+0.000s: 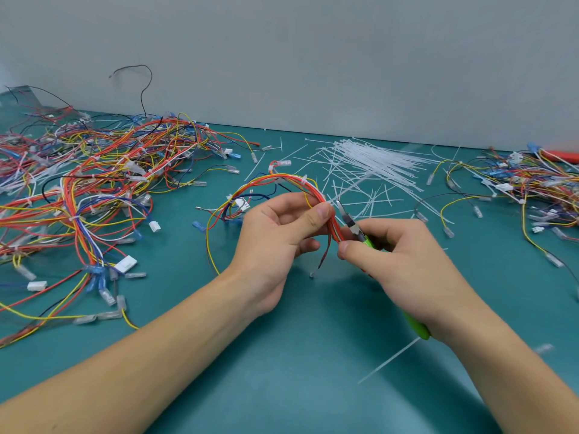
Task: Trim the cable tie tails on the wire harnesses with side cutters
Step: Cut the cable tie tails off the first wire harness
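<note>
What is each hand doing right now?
Left hand: pinches the red, orange and yellow wire harness.
Right hand: grips the green-handled side cutters and pinches the same harness.

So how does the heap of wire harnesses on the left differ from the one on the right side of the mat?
The left heap is far larger, reaching from the back wall to the near edge; the right heap is a smaller cluster, cut off by the frame. The left heap looks mostly red and orange, while the right heap shows more yellow and blue. A black wire loops up from the left heap; nothing rises from the right one. Both lie tangled on the green mat, with white connectors.
</note>
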{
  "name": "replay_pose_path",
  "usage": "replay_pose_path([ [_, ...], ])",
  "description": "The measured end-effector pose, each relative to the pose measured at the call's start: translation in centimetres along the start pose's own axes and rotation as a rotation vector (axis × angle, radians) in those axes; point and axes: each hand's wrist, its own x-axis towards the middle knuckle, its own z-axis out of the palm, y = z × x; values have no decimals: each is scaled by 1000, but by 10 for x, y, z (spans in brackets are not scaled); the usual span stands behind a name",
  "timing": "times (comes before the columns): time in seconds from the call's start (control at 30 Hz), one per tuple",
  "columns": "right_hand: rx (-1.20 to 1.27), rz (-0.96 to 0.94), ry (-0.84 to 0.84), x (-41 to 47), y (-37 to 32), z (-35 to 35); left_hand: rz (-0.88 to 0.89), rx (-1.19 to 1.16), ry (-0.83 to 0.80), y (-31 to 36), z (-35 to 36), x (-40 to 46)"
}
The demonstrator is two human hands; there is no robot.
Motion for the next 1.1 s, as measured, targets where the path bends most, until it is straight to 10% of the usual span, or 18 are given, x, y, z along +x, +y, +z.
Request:
replay_pose_path([
  [1.1,135,102,-92,1,-1,2,82,138,-52,-3,-7,6],
])
